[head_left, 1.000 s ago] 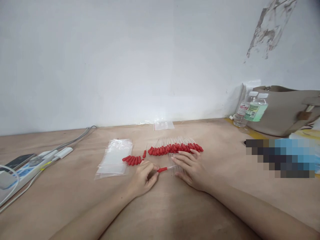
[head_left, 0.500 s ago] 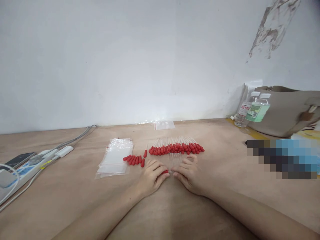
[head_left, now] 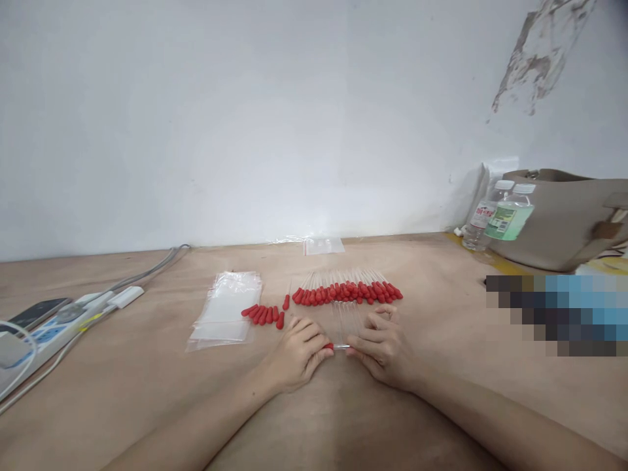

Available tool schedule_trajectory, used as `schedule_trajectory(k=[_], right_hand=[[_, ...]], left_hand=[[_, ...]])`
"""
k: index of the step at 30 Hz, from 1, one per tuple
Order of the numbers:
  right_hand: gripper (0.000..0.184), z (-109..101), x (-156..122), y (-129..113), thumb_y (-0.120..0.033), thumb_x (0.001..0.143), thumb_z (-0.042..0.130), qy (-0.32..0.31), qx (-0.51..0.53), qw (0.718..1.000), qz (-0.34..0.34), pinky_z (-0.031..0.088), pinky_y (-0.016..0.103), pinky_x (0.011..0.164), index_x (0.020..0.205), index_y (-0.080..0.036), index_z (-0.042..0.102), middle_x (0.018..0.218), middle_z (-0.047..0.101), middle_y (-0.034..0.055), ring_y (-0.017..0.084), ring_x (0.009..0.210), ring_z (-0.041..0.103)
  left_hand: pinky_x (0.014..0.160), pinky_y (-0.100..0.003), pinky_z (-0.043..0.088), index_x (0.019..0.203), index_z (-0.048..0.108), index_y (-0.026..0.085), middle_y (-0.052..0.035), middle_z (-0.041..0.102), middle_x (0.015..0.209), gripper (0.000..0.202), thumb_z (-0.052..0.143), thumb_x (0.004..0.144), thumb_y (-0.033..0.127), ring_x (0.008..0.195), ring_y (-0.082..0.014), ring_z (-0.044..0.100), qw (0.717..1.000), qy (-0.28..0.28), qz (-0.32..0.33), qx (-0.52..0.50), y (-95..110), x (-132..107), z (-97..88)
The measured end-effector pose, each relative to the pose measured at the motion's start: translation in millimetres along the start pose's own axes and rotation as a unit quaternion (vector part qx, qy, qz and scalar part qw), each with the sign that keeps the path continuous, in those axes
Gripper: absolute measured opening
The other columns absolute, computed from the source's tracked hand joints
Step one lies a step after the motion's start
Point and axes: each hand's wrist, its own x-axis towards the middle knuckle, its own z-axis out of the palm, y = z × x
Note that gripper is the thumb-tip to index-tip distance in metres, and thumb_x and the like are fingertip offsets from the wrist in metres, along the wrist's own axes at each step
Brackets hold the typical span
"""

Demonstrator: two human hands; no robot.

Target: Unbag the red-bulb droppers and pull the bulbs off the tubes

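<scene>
My left hand (head_left: 303, 350) pinches a red rubber dropper bulb (head_left: 330, 347), mostly hidden by the fingers. From the bulb a clear glass dropper tube (head_left: 342, 347) runs level to my right hand (head_left: 385, 345), whose thumb and fingers are closed on its other end. How deep the tube sits in the bulb is hidden. Just beyond the hands lie several loose glass tubes (head_left: 347, 318). Behind them is a row of droppers with red bulbs (head_left: 346, 293), tubes pointing to the wall. Several loose red bulbs (head_left: 265, 316) lie left of my left hand.
Clear zip bags (head_left: 226, 304) lie at left, and another plastic bag (head_left: 324, 246) is by the wall. A power strip (head_left: 53, 333) with cables and a phone (head_left: 39, 314) are far left. Two bottles (head_left: 507, 216) and a grey handbag (head_left: 564, 219) stand at right.
Both hands have come slightly nearer to me, and the right has shifted a little to the right. More of the glass tube shows between them.
</scene>
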Motion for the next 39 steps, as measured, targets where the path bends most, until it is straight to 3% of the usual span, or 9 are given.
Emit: schedule_trajectory(k=[6, 9, 14, 18, 21, 24, 32, 36, 39], right_hand=[[0.015, -7.0, -2.5, -0.8, -0.023, 0.08, 0.055, 0.017, -0.004, 0.999, -0.026, 0.024, 0.035, 0.079, 0.091, -0.027, 0.063, 0.052, 0.052, -0.0049, 0.011, 0.061, 0.038], [0.014, -16.3, -4.2, 4.4, -0.022, 0.08, 0.053, 0.023, -0.003, 1.0, -0.005, 0.025, 0.035, 0.078, 0.088, -0.026, 0.065, 0.052, 0.053, -0.004, 0.012, 0.061, 0.04], [0.018, -25.2, -6.8, 17.8, -0.02, 0.08, 0.05, 0.043, -0.071, 0.987, 0.136, 0.024, 0.034, 0.075, 0.089, -0.025, 0.065, 0.069, 0.063, -0.0004, 0.013, 0.067, 0.047], [0.025, -18.9, -7.5, 20.3, -0.015, 0.078, 0.046, 0.024, -0.11, 0.977, 0.18, 0.024, 0.033, 0.073, 0.094, -0.024, 0.063, 0.076, 0.066, -0.0003, 0.014, 0.069, 0.051], [0.022, -13.1, -8.5, 21.5, -0.016, 0.078, 0.045, 0.012, -0.119, 0.975, 0.186, 0.023, 0.032, 0.071, 0.087, -0.023, 0.063, 0.075, 0.066, -0.001, 0.013, 0.067, 0.051], [0.02, -8.2, -8.2, 24.8, -0.015, 0.078, 0.044, 0.005, -0.137, 0.975, 0.174, 0.023, 0.031, 0.07, 0.082, -0.021, 0.063, 0.069, 0.065, -0.0005, 0.013, 0.066, 0.051], [0.02, 1.2, -1.0, 27.0, -0.015, 0.079, 0.044, 0.012, -0.181, 0.971, 0.154, 0.022, 0.03, 0.069, 0.07, -0.018, 0.062, 0.058, 0.06, 0.0003, 0.013, 0.062, 0.047], [0.017, -0.6, -3.0, 21.2, -0.021, 0.08, 0.046, -0.02, -0.159, 0.971, 0.179, 0.023, 0.031, 0.074, 0.08, -0.019, 0.062, 0.067, 0.061, 0.0013, 0.014, 0.07, 0.049], [0.017, -3.2, -3.8, 17.7, -0.028, 0.08, 0.047, -0.051, -0.138, 0.972, 0.182, 0.023, 0.033, 0.077, 0.084, -0.02, 0.062, 0.075, 0.061, 0.0025, 0.016, 0.076, 0.049]], left_hand=[[0.073, -0.033, 0.032, 0.079, 0.054, 0.016, -0.0029, 0.055, 0.075, 0.02, 0.039, 0.089, 0.025, 0.076, -0.0155, 0.046, 1.0, 0.001, 0.015, 0.001, 1.8, -4.4, -0.4], [0.075, -0.034, 0.033, 0.077, 0.054, 0.017, -0.0024, 0.055, 0.073, 0.021, 0.038, 0.089, 0.022, 0.074, -0.0149, 0.046, 1.0, 0.017, -0.015, -0.005, -2.0, -10.0, -3.6], [0.072, -0.028, 0.04, 0.088, 0.057, 0.018, -0.0038, 0.054, 0.082, 0.021, 0.038, 0.089, 0.025, 0.077, -0.0145, 0.05, 0.987, 0.09, -0.127, -0.032, -26.9, -13.8, -29.0], [0.071, -0.029, 0.043, 0.098, 0.059, 0.017, -0.0061, 0.053, 0.087, 0.029, 0.036, 0.085, 0.028, 0.08, -0.0173, 0.053, 0.956, 0.117, -0.269, 0.018, -58.9, -11.0, -65.8], [0.067, -0.03, 0.044, 0.095, 0.061, 0.017, -0.0057, 0.057, 0.083, 0.031, 0.037, 0.079, 0.029, 0.077, -0.0196, 0.055, 0.926, 0.055, -0.373, 0.025, -80.3, -13.5, -90.5], [0.061, -0.028, 0.044, 0.098, 0.058, 0.019, -0.0034, 0.061, 0.082, 0.034, 0.045, 0.073, 0.038, 0.07, -0.0187, 0.057, 0.905, 0.004, -0.426, -0.024, -91.8, -18.9, -103.4], [0.056, -0.025, 0.042, 0.091, 0.051, 0.019, -0.0007, 0.061, 0.075, 0.036, 0.055, 0.064, 0.043, 0.065, -0.0175, 0.058, 0.884, -0.047, -0.457, -0.09, -94.8, -22.9, -89.5], [0.059, -0.026, 0.043, 0.086, 0.052, 0.019, -0.0006, 0.061, 0.073, 0.035, 0.055, 0.064, 0.046, 0.066, -0.0178, 0.058, 0.888, -0.06, -0.448, -0.082, -97.9, -24.0, -83.5], [0.059, -0.027, 0.042, 0.083, 0.054, 0.019, -0.0011, 0.061, 0.074, 0.032, 0.051, 0.069, 0.048, 0.065, -0.0174, 0.057, 0.901, -0.035, -0.431, -0.036, -95.7, -21.5, -83.2]])
